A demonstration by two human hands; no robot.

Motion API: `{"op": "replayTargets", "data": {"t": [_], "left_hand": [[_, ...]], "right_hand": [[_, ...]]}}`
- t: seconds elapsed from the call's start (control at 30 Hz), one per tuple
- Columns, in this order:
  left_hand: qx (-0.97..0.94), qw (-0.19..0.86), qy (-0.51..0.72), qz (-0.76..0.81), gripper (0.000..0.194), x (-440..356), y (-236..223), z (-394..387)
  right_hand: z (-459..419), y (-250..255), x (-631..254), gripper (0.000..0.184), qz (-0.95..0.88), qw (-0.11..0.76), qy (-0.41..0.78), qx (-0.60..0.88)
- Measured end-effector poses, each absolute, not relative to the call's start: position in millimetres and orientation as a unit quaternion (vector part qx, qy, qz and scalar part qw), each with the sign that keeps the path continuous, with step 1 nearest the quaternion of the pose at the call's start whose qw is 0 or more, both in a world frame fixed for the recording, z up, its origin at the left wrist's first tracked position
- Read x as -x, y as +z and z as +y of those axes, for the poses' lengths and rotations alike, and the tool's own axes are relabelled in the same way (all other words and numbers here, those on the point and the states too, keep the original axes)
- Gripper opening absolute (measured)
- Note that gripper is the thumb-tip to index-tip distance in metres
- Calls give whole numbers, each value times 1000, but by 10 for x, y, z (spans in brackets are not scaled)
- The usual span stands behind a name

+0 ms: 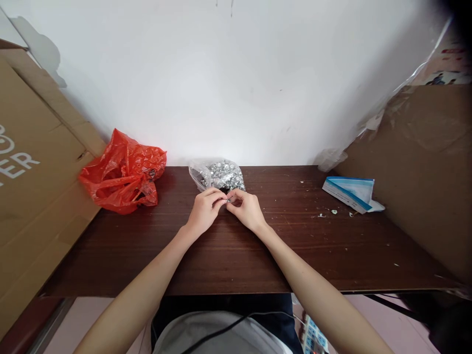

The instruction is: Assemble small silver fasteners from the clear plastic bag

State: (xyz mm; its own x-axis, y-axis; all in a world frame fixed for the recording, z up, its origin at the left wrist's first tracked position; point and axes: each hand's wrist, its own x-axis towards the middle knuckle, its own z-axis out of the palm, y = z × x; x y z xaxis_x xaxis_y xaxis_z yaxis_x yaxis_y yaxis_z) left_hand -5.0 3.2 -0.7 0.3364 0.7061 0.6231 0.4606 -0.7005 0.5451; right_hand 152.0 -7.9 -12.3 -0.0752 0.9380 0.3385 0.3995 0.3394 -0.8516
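Fiddly little metal piece (228, 200) between two sets of fingertips

So closest in there's a grey shirt (217, 334) with a dark cable across it, plus a power strip (313, 337) down below the table edge. Over the dark wooden table (228, 265), left hand (206, 209) and right hand (246, 209) meet, thumbs and fingers pinching that piece. Just beyond sits a clear bag (223, 173) full of shiny metal parts. Red plastic bag (123, 172) off left, blue-and-white packet (349, 191) off right, white wall (228, 83) at the back.
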Motion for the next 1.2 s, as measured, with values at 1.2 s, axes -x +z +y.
{"op": "replayTargets", "data": {"t": [1.2], "left_hand": [[-733,264,510,365,20,35,-66,14]], "right_hand": [[-50,-70,-1486,28,-354,543,698,304]]}}
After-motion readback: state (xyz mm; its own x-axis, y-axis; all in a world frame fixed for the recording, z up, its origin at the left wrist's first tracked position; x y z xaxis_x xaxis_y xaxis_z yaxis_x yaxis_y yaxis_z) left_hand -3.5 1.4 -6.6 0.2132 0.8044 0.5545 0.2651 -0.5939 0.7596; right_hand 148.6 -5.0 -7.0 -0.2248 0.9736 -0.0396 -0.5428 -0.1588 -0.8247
